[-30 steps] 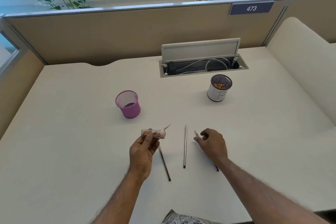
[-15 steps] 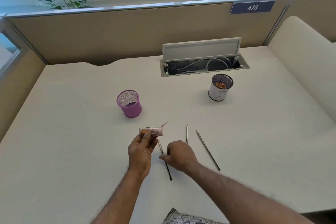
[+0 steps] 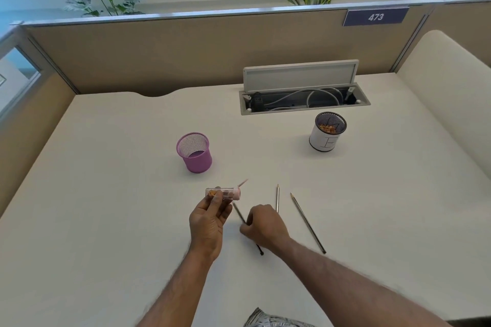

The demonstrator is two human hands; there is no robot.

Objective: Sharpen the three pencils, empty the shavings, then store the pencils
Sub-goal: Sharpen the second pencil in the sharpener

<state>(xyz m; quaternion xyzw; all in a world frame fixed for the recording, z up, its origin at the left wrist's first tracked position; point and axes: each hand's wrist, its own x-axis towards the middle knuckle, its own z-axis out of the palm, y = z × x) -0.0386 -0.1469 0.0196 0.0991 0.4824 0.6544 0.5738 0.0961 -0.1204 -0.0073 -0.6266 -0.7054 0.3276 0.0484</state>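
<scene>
My left hand holds a clear pencil sharpener with a pink end and orange shavings inside, just above the desk. My right hand is closed around the middle of the leftmost dark pencil, which lies on the desk; its ends stick out on both sides of the fingers. A second pencil lies partly under my right hand, tip pointing away. The third pencil lies free to the right, slanted.
A purple mesh cup stands behind the sharpener. A white cup with shavings inside stands at the back right. An open cable tray is set in the desk near the partition. The desk's front edge is close to my body.
My right hand left the rightmost pencil, moved left across the middle one and closed on the leftmost pencil. My left hand has kept the sharpener almost still.
</scene>
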